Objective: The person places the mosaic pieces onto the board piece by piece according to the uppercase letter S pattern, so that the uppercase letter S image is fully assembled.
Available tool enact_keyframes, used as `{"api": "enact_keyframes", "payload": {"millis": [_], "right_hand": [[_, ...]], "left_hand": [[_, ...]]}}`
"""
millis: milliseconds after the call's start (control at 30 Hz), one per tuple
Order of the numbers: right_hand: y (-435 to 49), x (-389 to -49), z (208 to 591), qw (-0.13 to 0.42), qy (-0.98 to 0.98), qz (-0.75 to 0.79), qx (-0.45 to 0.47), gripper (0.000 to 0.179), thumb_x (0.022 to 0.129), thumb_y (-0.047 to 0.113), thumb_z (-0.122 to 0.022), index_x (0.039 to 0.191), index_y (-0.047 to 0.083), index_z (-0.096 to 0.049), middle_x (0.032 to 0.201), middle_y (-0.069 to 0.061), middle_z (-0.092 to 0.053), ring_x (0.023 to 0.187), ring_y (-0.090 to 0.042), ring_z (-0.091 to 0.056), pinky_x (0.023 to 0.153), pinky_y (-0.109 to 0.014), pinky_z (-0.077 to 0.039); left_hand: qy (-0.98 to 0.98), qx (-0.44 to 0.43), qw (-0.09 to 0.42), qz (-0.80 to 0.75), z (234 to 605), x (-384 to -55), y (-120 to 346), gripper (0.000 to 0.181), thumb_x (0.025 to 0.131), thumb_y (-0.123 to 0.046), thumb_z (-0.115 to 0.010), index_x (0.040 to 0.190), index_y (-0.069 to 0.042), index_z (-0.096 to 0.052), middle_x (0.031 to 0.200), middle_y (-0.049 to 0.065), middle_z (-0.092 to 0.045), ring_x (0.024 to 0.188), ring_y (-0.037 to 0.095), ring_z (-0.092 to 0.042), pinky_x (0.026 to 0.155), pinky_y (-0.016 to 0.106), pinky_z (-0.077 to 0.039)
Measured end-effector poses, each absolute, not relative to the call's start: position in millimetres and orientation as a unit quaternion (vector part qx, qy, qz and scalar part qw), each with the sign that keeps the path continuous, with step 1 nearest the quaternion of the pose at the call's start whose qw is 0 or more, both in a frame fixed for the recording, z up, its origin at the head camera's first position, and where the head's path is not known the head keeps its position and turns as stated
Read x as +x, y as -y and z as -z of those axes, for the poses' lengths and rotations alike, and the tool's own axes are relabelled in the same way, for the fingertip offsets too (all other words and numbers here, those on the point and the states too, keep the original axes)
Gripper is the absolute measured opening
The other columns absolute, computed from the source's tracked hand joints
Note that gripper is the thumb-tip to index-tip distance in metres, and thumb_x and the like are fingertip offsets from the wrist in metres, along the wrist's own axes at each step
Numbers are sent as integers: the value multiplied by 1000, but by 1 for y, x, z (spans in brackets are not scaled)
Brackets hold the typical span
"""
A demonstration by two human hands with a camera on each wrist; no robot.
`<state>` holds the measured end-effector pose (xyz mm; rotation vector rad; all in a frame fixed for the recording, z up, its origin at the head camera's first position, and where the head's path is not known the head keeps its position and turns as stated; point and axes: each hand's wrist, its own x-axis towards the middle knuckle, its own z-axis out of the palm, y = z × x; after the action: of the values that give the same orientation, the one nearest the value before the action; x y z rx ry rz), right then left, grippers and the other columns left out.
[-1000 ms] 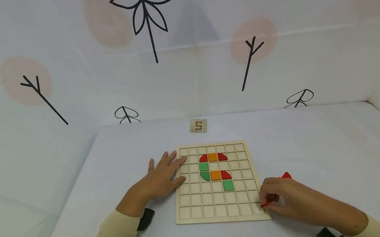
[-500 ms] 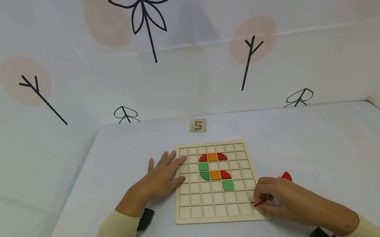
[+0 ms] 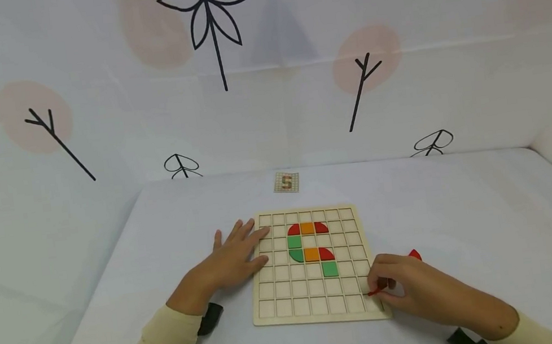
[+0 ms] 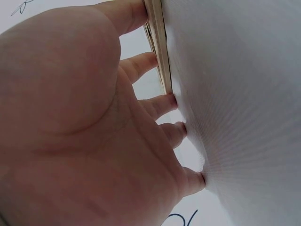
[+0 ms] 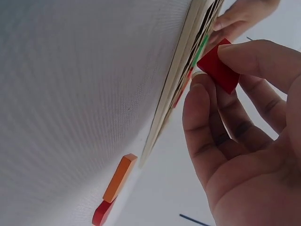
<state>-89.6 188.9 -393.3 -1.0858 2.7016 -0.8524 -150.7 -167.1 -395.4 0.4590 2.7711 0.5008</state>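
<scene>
A pale wooden grid board (image 3: 293, 308) lies on the white table, with red, orange and green tiles set in several of its cells. My left hand (image 3: 230, 262) lies spread at the board's left edge, thumb and some fingers touching it; in the left wrist view the other fingertips (image 4: 196, 181) touch the cloth. Between thumb and fingers my right hand (image 3: 412, 287) pinches a red tile (image 5: 218, 67), tilted above the board's lower right corner. The tile's full outline is partly hidden by the fingers.
A small pattern card (image 3: 286, 182) lies behind the board. To the right, a red piece (image 3: 415, 255) shows behind my right hand. An orange block (image 5: 120, 178) lies beside a red one in the right wrist view. White patterned cloth rises behind the table.
My right hand has shifted slightly left with the red tile, farther over the board's corner. The left hand stays at the board's edge, and the set tiles look the same.
</scene>
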Motion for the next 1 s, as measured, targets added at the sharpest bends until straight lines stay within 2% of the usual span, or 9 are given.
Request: {"api": "enact_keyframes", "payload": {"millis": [400, 600, 767, 1000], "right_hand": [[-185, -91, 392, 87, -890, 282, -347, 27, 84, 11, -79, 92, 31, -64, 94, 20, -58, 85, 5, -54, 73, -17, -54], [-175, -91, 387, 80, -901, 262, -336, 25, 84, 14, -80, 91, 33, -65, 97, 21, -59, 86, 4, -55, 73, -16, -54], [-159, -95, 379, 71, -900, 262, -341, 24, 84, 9, -79, 90, 29, -66, 94, 19, -57, 84, 4, -55, 71, -17, -54], [-136, -100, 374, 58, -905, 263, -329, 19, 84, 10, -79, 87, 25, -68, 90, 17, -57, 81, 1, -54, 71, -16, -54]], "left_hand": [[-962, 156, 143, -171, 396, -151, 169, 64, 100, -43, -57, 158, -31, -30, 169, 6, -13, 158, 30, -1, 120, 67, 4], [-961, 163, 141, -176, 397, -152, 168, 64, 101, -42, -57, 158, -31, -30, 169, 6, -13, 158, 30, -1, 120, 67, 5], [-961, 157, 144, -178, 397, -151, 168, 65, 100, -42, -58, 158, -31, -30, 169, 5, -13, 158, 29, -1, 121, 66, 5], [-961, 158, 143, -177, 397, -151, 169, 65, 100, -43, -57, 158, -32, -30, 169, 5, -13, 158, 29, -1, 121, 66, 5]]}}
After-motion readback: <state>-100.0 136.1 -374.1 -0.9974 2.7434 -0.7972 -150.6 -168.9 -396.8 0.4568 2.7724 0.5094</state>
